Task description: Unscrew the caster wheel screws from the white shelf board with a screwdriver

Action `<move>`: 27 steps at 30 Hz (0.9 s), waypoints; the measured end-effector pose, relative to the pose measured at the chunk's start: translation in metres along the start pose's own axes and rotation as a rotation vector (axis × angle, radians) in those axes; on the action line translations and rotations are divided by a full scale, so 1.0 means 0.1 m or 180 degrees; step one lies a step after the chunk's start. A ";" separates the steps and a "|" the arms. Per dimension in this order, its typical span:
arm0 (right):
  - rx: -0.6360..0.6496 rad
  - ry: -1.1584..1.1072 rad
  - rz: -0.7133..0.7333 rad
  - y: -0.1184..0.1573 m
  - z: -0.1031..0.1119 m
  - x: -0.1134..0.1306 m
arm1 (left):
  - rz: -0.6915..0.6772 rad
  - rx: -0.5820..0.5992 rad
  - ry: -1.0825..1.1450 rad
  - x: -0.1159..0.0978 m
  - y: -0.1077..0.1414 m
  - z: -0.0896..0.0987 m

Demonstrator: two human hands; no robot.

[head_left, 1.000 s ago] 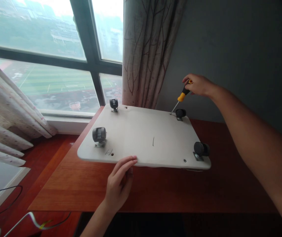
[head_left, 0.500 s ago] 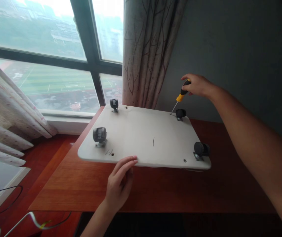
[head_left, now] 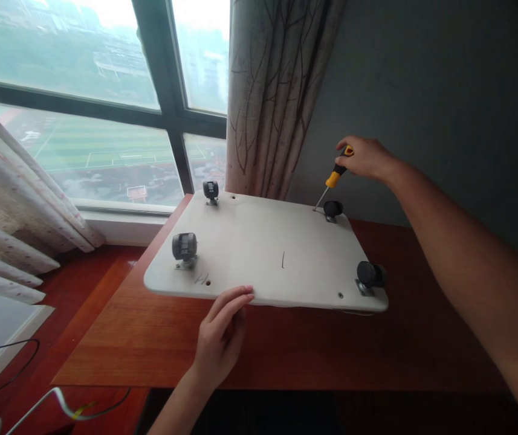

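A white board [head_left: 259,241] lies on the table with black casters standing up at its corners. My right hand [head_left: 362,158] is closed around the yellow-and-black handle of a screwdriver [head_left: 335,176]. Its shaft slants down to a hole near the far right caster [head_left: 332,209]; the tip's contact with a screw is too small to make out. At the board's near edge, my left hand [head_left: 222,332] rests its outstretched fingertips on the rim, the lower fingers loosely bent. Closer to that hand are a dark hole [head_left: 208,283] and the near left caster [head_left: 185,246].
The reddish-brown wooden table [head_left: 150,350] extends around the board, its front edge toward me. A patterned curtain [head_left: 263,96] and a grey wall [head_left: 413,103] stand behind. To the left are a large window [head_left: 104,145] and cables [head_left: 59,399] below table height.
The view has shifted very slightly. My right hand has turned a little on the screwdriver's handle, while its shaft stays at the same hole. My left hand keeps its place.
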State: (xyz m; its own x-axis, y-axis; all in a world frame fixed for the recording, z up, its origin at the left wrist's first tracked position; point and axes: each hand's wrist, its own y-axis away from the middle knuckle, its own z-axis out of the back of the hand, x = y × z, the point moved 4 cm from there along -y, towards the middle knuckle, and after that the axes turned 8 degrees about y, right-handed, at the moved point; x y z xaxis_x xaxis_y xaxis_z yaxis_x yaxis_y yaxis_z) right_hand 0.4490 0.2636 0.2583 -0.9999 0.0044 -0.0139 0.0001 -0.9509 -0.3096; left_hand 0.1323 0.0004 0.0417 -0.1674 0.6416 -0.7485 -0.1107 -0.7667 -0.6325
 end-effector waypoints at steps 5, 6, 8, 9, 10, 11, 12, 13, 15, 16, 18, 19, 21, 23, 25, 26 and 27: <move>-0.0413 0.0502 -0.0142 0.06 0.03 -0.01 | 0.0007 0.0000 0.0011 0.00 0.00 0.00; -0.0445 0.0550 -0.0175 0.07 0.02 -0.01 | 0.0006 -0.0004 0.0005 0.00 0.00 0.00; -0.0404 0.0398 -0.0207 0.06 0.01 -0.03 | 0.0002 -0.0005 -0.0011 0.00 0.00 0.00; -0.0325 0.0188 -0.0196 0.05 -0.01 -0.04 | 0.0000 -0.0003 -0.0014 0.00 0.00 0.00; -0.0223 -0.0067 -0.0164 0.04 -0.02 -0.05 | -0.0005 -0.0001 -0.0015 0.00 0.00 0.00; -0.0117 -0.0329 -0.0110 0.03 -0.04 -0.06 | -0.0012 0.0000 -0.0013 0.00 0.00 0.00; -0.0018 -0.0565 -0.0050 0.02 -0.05 -0.07 | -0.0017 0.0001 -0.0010 0.00 0.00 0.00; 0.0053 -0.0737 0.0009 0.02 -0.06 -0.07 | -0.0019 0.0003 -0.0007 0.00 0.00 0.00; 0.0035 -0.0781 0.0096 0.03 -0.05 -0.08 | -0.0009 0.0004 -0.0006 0.00 0.00 0.00; -0.0045 -0.0683 0.0120 0.04 -0.04 -0.07 | 0.0002 0.0005 -0.0001 0.00 0.00 0.00; -0.0276 -0.0311 0.0127 0.07 0.00 -0.04 | 0.0018 0.0004 0.0011 0.01 0.00 0.00; -0.0380 -0.0098 0.0109 0.09 0.02 -0.02 | 0.0019 0.0009 0.0016 0.01 0.00 0.00; -0.0468 0.0209 0.0045 0.11 0.04 0.03 | 0.0017 0.0015 0.0010 0.01 0.01 0.00; -0.0430 0.0311 -0.0039 0.11 0.05 0.07 | 0.0010 0.0015 -0.0014 0.01 0.01 0.00; -0.0274 0.0174 -0.0112 0.08 0.04 0.08 | 0.0004 0.0011 -0.0029 0.01 0.01 0.00; -0.0143 0.0016 -0.0147 0.07 0.02 0.07 | 0.0005 0.0015 -0.0030 0.01 0.01 0.00; -0.0009 -0.0175 -0.0177 0.05 0.01 0.05 | 0.0005 0.0023 -0.0025 0.01 0.01 0.00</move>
State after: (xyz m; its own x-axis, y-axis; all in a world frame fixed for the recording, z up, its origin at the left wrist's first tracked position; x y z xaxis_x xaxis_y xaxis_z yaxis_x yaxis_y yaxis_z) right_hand 0.4435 0.2584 0.2571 -0.9976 0.0402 0.0555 -0.0556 -0.9487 -0.3111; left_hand 0.1318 0.0004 0.0402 -0.1753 0.6403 -0.7479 -0.1176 -0.7678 -0.6298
